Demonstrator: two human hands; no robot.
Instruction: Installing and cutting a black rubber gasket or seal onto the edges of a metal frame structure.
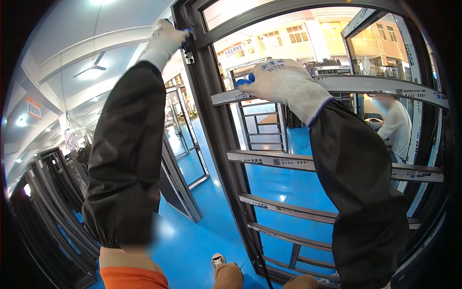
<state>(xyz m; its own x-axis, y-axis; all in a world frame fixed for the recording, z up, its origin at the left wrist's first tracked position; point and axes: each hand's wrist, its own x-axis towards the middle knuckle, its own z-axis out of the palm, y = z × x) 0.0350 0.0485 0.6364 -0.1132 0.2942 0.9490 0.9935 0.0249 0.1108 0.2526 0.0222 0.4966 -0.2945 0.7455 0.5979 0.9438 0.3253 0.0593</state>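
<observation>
A tall dark metal window frame [219, 120] with several grey crossbars stands upright in front of me. My left hand [163, 38], in a white knit glove, is raised high and closed on a small blue-handled tool at a metal hinge [189, 55] on the frame's left upright. My right hand [279, 79], also gloved, grips a blue object against the upper grey crossbar [385, 86]. Both forearms wear black sleeve covers.
More dark frames [53, 192] lean in rows at the left. Another frame [180, 178] stands behind the left arm. The floor [202, 241] is bright blue. A person in a white shirt [397, 127] sits beyond the frame at right. My shoe [218, 260] shows below.
</observation>
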